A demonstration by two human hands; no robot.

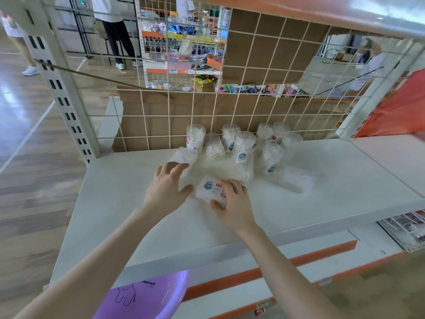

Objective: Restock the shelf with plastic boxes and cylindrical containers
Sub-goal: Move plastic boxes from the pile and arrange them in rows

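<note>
Right hand (232,200) pinches the plastic box (207,187), left hand (167,185) spread open beside it, empty; cotton-swab containers (195,137) behind look blurry.

Left arm: yours is bare and reaches forward.
Left hand (167,185): palm down, fingers spread wide.
Right arm: bare, reaches forward too.
Right hand (233,199): your fingers and thumb curl round a box (208,187).

We find the right hand (232,199) hiding the plastic box (208,187) at its near corner; label print too small to read. Lying container (296,178) toward the shelf (345,192) right edge: blurred. Purple tub (147,295) cut off below.
</note>
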